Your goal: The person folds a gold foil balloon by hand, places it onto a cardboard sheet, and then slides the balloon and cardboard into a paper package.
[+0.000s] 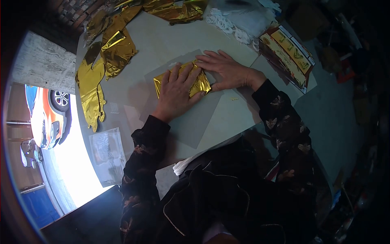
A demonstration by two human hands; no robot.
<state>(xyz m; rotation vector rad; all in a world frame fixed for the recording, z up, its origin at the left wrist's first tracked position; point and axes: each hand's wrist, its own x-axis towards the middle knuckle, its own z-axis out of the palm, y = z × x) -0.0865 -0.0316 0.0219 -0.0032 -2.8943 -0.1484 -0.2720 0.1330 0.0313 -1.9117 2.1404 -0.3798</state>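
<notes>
A folded piece of shiny gold foil (201, 85) lies flat on the table under my hands. My left hand (176, 91) rests on top of it, palm down with fingers stretched out and slightly apart. From the right, my right hand (227, 71) reaches its spread fingers to the foil's upper right corner, with the thumb by the lower right edge. Beneath the foil is a clear plastic sheet or bag (199, 122), and its edges stick out above and below. Part of the foil is hidden by my left hand.
Gold foil shapes (91, 89) lie along the table's left and far edges. White cord (221, 20) and clear plastic sit at the back. Printed cards (288, 57) are stacked at right. A clear packet (107, 148) lies near the left edge, beside a bright doorway.
</notes>
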